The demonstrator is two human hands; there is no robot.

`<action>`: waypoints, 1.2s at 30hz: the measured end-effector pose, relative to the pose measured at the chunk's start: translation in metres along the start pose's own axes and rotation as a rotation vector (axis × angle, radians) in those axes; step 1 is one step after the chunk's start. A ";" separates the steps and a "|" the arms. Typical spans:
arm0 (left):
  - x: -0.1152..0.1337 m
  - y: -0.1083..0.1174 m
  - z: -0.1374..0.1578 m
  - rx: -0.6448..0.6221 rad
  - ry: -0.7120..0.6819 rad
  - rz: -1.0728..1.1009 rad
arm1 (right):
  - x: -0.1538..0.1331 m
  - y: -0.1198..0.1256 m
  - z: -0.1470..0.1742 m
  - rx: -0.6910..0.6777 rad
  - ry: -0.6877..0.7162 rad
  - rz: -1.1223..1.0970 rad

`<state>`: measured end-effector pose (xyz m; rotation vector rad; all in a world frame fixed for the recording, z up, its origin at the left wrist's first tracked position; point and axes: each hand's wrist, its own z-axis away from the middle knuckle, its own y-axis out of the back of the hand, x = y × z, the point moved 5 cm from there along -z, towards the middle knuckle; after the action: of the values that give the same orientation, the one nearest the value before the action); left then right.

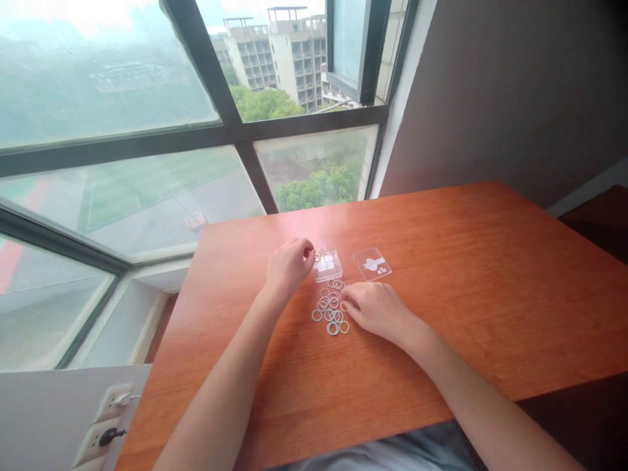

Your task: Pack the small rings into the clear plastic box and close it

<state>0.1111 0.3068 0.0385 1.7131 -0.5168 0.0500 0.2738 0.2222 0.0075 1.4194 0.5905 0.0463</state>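
My left hand [292, 263] is closed in a pinch at the left side of a clear plastic box [330, 273]. A yellowish ring [318, 256] shows at its fingertips, over the box. Nearer to me lies a loose cluster of thin grey rings [333, 315], like small hair ties, many of them overlapping. My right hand [375, 309] rests at the right of this cluster, thumb and fingers drawn together on another yellowish ring [343, 305], which is partly hidden. One more yellow ring [344, 327] lies flat at the cluster's near right.
A clear square lid [373, 263] with a white print lies right of the box. All this is on a reddish-brown wooden table [466, 275]. Dark-framed windows [240, 134] stand beyond its far edge, a grey wall [510, 98] at right. Sockets with plugs [110, 425] are at lower left.
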 end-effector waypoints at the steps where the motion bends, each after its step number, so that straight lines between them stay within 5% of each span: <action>1: 0.000 -0.001 -0.001 -0.010 0.004 -0.002 | 0.000 0.000 0.000 -0.003 0.000 0.020; 7: 0.002 0.008 0.006 0.043 0.028 0.014 | 0.000 0.000 -0.001 -0.017 0.003 0.143; 14: 0.007 0.020 0.022 0.044 0.003 0.113 | 0.007 -0.002 -0.003 -0.005 -0.008 0.036; 28: -0.011 -0.003 0.046 -0.090 0.041 0.278 | 0.019 -0.001 -0.003 0.053 -0.055 -0.224; 36: -0.013 -0.003 0.046 -0.090 0.033 0.289 | 0.027 0.006 -0.008 0.213 -0.057 -0.339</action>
<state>0.0889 0.2678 0.0218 1.5367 -0.7279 0.2581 0.2952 0.2410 0.0034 1.5015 0.7991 -0.3338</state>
